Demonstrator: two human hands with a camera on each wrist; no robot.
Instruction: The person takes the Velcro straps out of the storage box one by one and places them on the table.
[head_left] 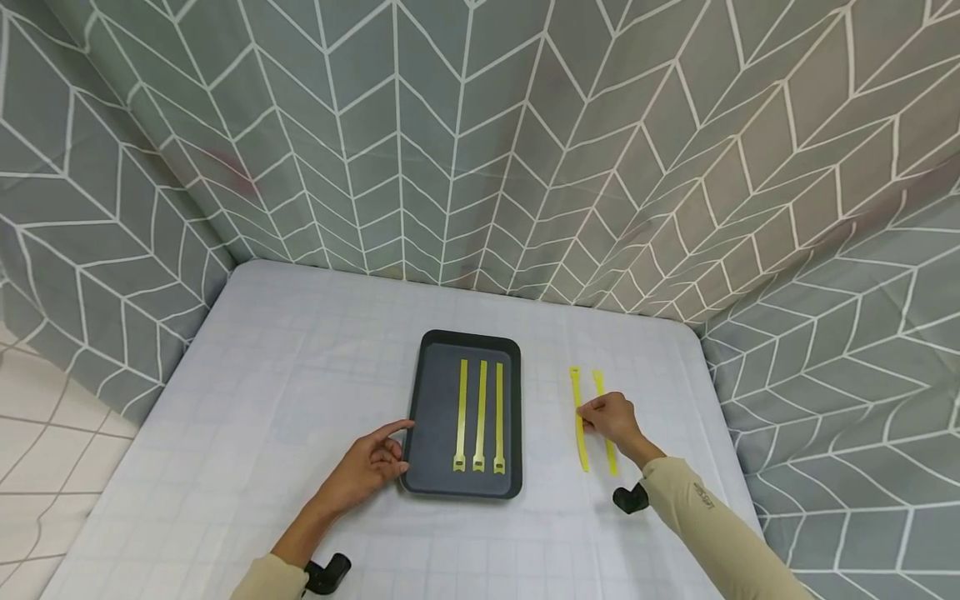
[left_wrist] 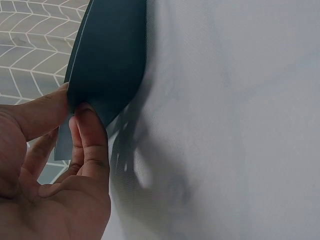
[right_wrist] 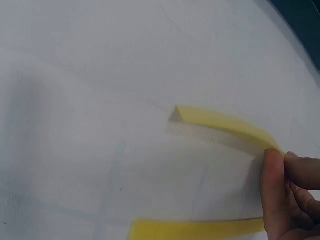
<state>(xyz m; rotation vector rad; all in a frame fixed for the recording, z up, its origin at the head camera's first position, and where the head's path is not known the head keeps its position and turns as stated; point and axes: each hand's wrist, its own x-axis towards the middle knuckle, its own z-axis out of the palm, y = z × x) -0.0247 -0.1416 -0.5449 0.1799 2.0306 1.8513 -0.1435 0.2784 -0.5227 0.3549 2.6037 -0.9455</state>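
In the head view, my left hand [head_left: 367, 468] is at the left edge of a dark grey tray [head_left: 431, 417], index finger and thumb on its rim. The left wrist view shows those fingertips gripping the tray [left_wrist: 107, 55] near a rounded corner. Three yellow cable ties [head_left: 480, 417] with slotted heads lie side by side in the tray, heads toward me. Right of the tray, my right hand [head_left: 611, 417] pinches a yellow cable tie [head_left: 576, 387] near its middle. In the right wrist view, that tie [right_wrist: 225, 122] arches above the cloth. A second loose tie [head_left: 597, 382] lies partly under the hand.
A white cloth covers the table [head_left: 300, 367]. Patterned grey curtains [head_left: 465, 150] rise behind and at both sides. Black wrist mounts [head_left: 328, 573] stick out beside both sleeves. Pale floor tiles [head_left: 52, 442] show at the left.
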